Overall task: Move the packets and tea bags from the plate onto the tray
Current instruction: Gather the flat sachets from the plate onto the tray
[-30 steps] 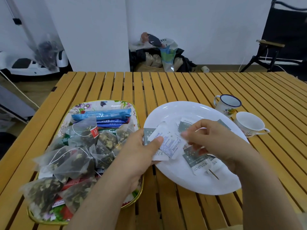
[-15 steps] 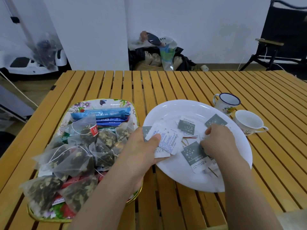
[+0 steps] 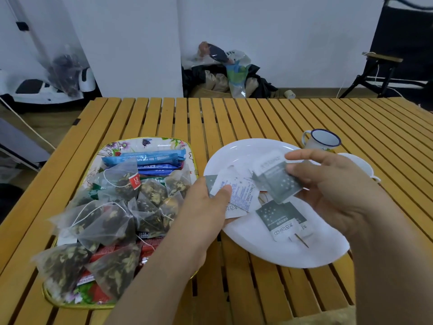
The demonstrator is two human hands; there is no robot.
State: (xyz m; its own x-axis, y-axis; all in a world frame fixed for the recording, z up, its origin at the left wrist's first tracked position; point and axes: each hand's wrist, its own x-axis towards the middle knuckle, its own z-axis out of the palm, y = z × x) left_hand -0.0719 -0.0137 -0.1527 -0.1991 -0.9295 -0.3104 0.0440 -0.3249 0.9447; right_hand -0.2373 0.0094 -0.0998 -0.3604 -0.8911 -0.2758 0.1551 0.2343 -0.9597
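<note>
Scanning left to right, one line per item.

Tray (image 3: 150, 143): floral, gold-rimmed, at the left of the slatted wooden table (image 3: 234, 118). Heaped already with pyramid tea bags (image 3: 110, 219), blue stick packets (image 3: 150, 158) at the far end, red packets (image 3: 150, 248) underneath.

Left hand (image 3: 206, 207): reaches across the gap between tray and plate, thumb pressed down on a small stack of white sachets (image 3: 236, 192), fingers under them — grasping the stack at the plate's left edge.

Plate (image 3: 269, 254): white, oval, just right of the tray. Carries a few grey-and-white sachets (image 3: 278, 218) and what looks like a thin stick; exact count cannot be told, since they overlap.

Right hand (image 3: 335, 186): raised over the plate, fingertips pinching a grey star-printed sachet (image 3: 278, 184) clear of the plate surface.

Mugs: a blue-rimmed enamel mug (image 3: 322, 139) beyond the plate, a white cup (image 3: 358, 165) mostly hidden behind the right hand.

Progress, judged: mostly done — the bulk sits on the tray. Left to move: the two handfuls held, plus the last sachets lying on the plate.
</note>
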